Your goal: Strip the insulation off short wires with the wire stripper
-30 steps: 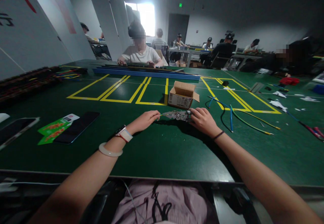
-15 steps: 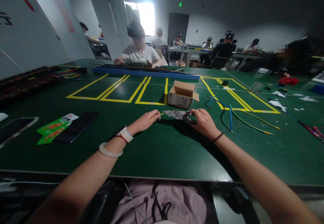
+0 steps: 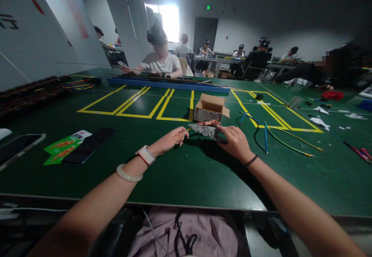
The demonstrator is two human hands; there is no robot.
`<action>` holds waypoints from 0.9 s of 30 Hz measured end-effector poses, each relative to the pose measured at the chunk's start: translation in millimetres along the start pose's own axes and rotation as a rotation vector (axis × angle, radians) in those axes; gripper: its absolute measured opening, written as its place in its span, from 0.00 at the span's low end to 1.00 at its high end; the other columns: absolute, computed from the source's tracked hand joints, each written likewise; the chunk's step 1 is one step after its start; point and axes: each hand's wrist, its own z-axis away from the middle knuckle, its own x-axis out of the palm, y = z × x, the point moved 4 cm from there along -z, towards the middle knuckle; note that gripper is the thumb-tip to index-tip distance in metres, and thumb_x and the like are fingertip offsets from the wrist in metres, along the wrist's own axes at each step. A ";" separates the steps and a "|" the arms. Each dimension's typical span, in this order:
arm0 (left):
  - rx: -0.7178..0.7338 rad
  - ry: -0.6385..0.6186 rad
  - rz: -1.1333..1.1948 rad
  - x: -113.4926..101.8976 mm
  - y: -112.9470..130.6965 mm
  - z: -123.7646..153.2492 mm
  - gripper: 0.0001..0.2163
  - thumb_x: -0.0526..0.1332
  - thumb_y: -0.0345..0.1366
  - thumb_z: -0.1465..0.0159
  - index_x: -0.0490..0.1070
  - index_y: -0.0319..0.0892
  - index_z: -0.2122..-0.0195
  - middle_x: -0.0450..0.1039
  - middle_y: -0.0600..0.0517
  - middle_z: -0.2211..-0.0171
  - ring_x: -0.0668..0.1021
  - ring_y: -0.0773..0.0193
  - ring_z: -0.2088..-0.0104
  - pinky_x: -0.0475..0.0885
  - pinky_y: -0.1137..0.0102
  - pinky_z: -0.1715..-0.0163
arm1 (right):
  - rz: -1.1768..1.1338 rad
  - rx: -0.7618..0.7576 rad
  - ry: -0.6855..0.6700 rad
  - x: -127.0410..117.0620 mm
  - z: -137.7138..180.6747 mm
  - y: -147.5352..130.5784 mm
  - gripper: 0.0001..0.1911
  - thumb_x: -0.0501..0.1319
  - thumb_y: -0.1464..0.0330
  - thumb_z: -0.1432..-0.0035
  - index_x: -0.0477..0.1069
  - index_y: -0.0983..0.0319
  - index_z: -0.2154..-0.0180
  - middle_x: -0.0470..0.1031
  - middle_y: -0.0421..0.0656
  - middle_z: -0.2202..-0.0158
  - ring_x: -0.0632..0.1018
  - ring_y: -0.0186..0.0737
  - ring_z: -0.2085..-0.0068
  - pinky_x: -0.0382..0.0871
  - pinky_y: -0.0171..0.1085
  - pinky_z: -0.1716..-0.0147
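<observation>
My left hand (image 3: 173, 139) pinches a thin yellow wire (image 3: 189, 129), most of it hidden by the fingers. My right hand (image 3: 236, 143) grips the handles of a flat silver wire stripper (image 3: 204, 131), whose perforated jaws point left. The wire's end meets the tip of those jaws; whether they are closed on it is too small to tell. Just behind the tool, in front of the open cardboard box (image 3: 207, 114), shows a tangle of copper strands (image 3: 207, 122).
Blue and green-yellow cables (image 3: 286, 143) lie to the right. A dark phone (image 3: 90, 146) rests partly on a green packet (image 3: 59, 150) at the left. Blue trunking (image 3: 162, 84) crosses the far side, where a person (image 3: 162, 61) sits. Yellow tape outlines mark the green table (image 3: 180, 179).
Copper strands now show behind the wire stripper. Its jaws are turned slightly, and my left hand has shifted a little to the right. The person opposite has moved their hands.
</observation>
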 end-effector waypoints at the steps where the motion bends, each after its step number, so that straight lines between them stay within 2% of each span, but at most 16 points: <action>1: 0.009 0.007 0.069 1.9 -0.3 -0.3 0.11 0.54 0.44 0.33 0.64 0.39 0.61 0.58 0.57 0.72 0.64 0.71 0.75 0.62 0.74 0.73 | -0.005 0.014 0.010 -0.5 -0.1 -1.0 0.23 0.61 0.71 0.48 0.67 0.67 0.48 0.77 0.51 0.59 0.74 0.47 0.61 0.68 0.43 0.59; 5: 0.012 0.012 0.272 9.7 0.5 0.0 0.08 0.56 0.39 0.33 0.63 0.40 0.61 0.56 0.60 0.77 0.61 0.72 0.78 0.64 0.72 0.70 | -0.055 0.093 -0.004 1.5 0.9 -3.0 0.25 0.62 0.70 0.49 0.67 0.65 0.48 0.77 0.50 0.61 0.74 0.48 0.61 0.69 0.44 0.59; 9: 0.011 -0.018 0.361 14.0 2.8 1.1 0.05 0.56 0.37 0.33 0.62 0.41 0.60 0.56 0.61 0.79 0.61 0.72 0.79 0.65 0.71 0.69 | -0.233 0.239 -0.077 5.8 2.0 -1.7 0.24 0.62 0.68 0.50 0.69 0.63 0.50 0.77 0.49 0.61 0.76 0.47 0.61 0.71 0.43 0.60; 16: 0.045 -0.023 0.277 10.9 1.4 -0.3 0.08 0.56 0.41 0.33 0.63 0.41 0.60 0.55 0.61 0.79 0.60 0.72 0.79 0.65 0.71 0.69 | -0.533 0.437 -0.239 11.4 0.4 -1.6 0.21 0.62 0.67 0.51 0.73 0.60 0.52 0.79 0.43 0.59 0.79 0.43 0.59 0.71 0.38 0.58; 21: 0.068 0.027 0.229 8.7 1.8 0.4 0.10 0.57 0.43 0.34 0.63 0.41 0.60 0.57 0.58 0.74 0.61 0.72 0.78 0.62 0.73 0.73 | -0.681 0.503 -0.316 18.0 1.8 -0.2 0.23 0.62 0.65 0.51 0.74 0.62 0.51 0.80 0.42 0.57 0.79 0.46 0.58 0.70 0.38 0.58; 27: 0.061 0.029 0.137 8.3 5.9 2.2 0.11 0.56 0.45 0.34 0.63 0.42 0.61 0.60 0.56 0.69 0.65 0.71 0.74 0.62 0.74 0.73 | -0.905 0.560 -0.418 25.2 3.4 3.2 0.22 0.62 0.64 0.51 0.75 0.63 0.52 0.80 0.39 0.62 0.78 0.43 0.62 0.69 0.37 0.61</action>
